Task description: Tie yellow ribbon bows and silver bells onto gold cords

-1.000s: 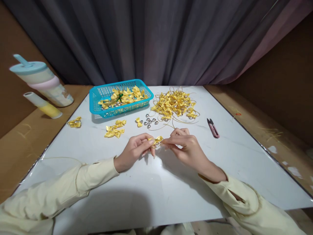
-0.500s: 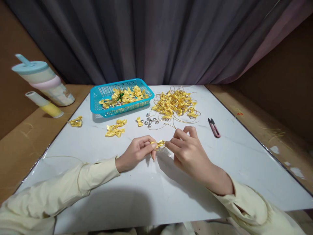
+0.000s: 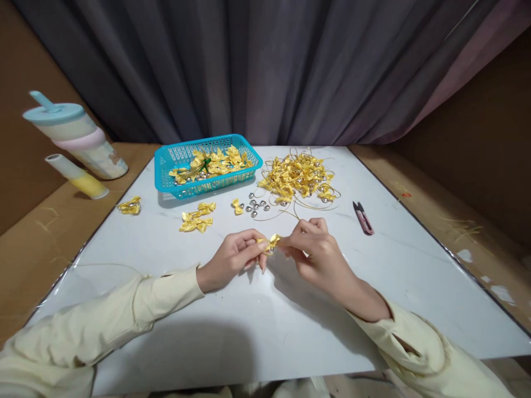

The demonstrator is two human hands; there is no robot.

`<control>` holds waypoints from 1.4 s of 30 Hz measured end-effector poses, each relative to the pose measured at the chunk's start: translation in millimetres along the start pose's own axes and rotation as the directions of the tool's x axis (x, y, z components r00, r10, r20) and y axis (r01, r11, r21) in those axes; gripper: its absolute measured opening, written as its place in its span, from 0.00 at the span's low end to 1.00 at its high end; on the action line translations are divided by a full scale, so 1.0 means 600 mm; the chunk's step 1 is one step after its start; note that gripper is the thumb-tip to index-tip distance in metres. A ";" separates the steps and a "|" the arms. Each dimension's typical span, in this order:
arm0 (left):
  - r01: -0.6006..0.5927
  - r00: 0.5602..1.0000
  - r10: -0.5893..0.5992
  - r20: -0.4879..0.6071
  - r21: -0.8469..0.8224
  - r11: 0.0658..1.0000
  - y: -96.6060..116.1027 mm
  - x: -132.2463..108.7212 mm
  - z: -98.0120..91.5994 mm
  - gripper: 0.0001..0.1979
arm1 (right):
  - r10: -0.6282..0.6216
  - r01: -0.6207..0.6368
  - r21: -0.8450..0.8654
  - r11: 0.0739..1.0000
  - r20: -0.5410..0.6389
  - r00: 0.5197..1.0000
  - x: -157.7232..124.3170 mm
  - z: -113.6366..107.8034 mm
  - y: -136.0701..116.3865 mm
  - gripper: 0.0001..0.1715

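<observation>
My left hand (image 3: 232,257) is closed, pinching a small yellow satin ribbon bow (image 3: 274,240) between thumb and fingers just above the white table. A silver bell (image 3: 271,250) shows at the bow's lower side, with thin gold cord beside it. On the other side, my right hand (image 3: 317,251) has its fingertips drawn together at the bow's right end. What exactly lies between those fingertips is partly hidden. Beyond my hands are several loose silver bells (image 3: 254,205), a single yellow bow (image 3: 237,207) and a small group of yellow bows (image 3: 196,223).
A blue plastic basket (image 3: 207,184) holds bows and bells at the back. Beside it lies a heap of corded bows (image 3: 297,176). Thread snips (image 3: 363,218) rest at right. A tumbler (image 3: 85,141), a yellow-and-white tube (image 3: 78,177) and another bow bundle (image 3: 130,205) are at left.
My right hand has turned, and its fingertips have come in closer to the bow. More of the bow's right loop now stands up. My left hand keeps its hold almost unmoved.
</observation>
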State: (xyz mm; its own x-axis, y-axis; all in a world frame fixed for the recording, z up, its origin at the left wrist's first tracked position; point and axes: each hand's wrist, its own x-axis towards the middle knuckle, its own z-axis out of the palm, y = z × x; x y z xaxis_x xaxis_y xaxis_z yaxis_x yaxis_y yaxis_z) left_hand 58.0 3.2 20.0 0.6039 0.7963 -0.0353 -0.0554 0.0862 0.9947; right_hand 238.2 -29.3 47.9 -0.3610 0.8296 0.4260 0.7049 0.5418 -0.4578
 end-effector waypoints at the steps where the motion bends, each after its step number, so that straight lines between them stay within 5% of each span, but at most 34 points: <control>1: -0.002 1.000 0.002 -0.004 0.002 1.000 0.000 0.000 0.000 0.13 | 0.017 -0.017 0.020 1.000 0.000 1.000 0.000 0.000 0.001 0.15; 12: -0.046 0.998 0.048 -0.040 0.051 0.998 -0.004 0.000 -0.003 0.12 | 0.195 -0.209 0.140 0.968 0.108 0.975 0.003 0.000 0.012 0.06; 19: -0.096 0.985 0.121 -0.123 0.192 0.977 -0.006 -0.001 -0.002 0.12 | 0.131 -0.122 0.090 0.988 -0.107 0.986 -0.002 -0.002 0.003 0.04; 33: -0.173 0.975 0.208 -0.077 0.323 0.930 -0.017 -0.004 -0.004 0.09 | 0.098 -0.097 0.011 0.995 -0.117 0.988 -0.006 0.018 0.001 0.09; 36: -0.167 0.977 0.198 -0.081 0.288 0.943 -0.015 -0.003 -0.005 0.09 | 0.159 -0.157 0.033 0.987 -0.062 0.985 -0.004 0.012 0.009 0.13; 42: -0.151 0.977 0.187 -0.098 0.293 0.944 -0.013 -0.003 -0.005 0.10 | 0.203 -0.205 0.048 0.978 0.036 0.978 -0.003 0.010 0.015 0.04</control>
State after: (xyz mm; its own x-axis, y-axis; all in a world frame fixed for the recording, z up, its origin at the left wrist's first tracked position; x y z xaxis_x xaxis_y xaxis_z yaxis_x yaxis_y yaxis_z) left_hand 54.9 2.8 12.2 0.5019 0.8532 0.1420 0.0890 -0.2143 0.9727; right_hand 241.7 -25.2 38.4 -0.2317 0.9266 0.2960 0.7334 0.3663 -0.5726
